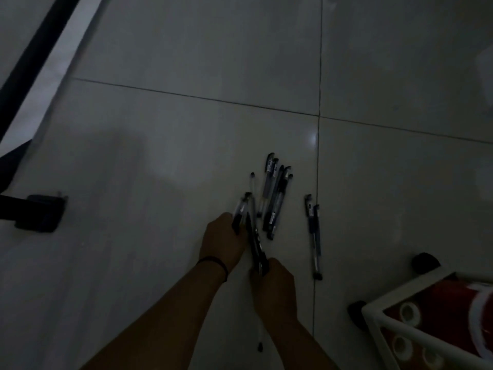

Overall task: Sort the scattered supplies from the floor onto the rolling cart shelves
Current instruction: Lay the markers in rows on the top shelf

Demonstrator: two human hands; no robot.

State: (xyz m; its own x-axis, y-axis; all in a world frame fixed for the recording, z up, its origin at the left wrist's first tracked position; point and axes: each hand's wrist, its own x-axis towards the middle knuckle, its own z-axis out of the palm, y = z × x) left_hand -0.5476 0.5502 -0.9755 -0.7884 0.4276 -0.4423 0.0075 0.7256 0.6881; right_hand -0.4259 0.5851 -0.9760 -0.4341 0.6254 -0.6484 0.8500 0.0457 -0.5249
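grey glossy tiled floor, dim light. white-framed rolling cart lower right. right hand grips a bundle of dark pens; left hand pinches one pen. loose black-capped pens lie just beyond.

Pens left of cart

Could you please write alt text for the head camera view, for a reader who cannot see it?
In dim light, a person's left hand and right hand gather black pens from a pale tiled floor. More pens lie loose in a pile ahead and a pair to the right. A white rolling cart holding tape rolls shows at lower right.
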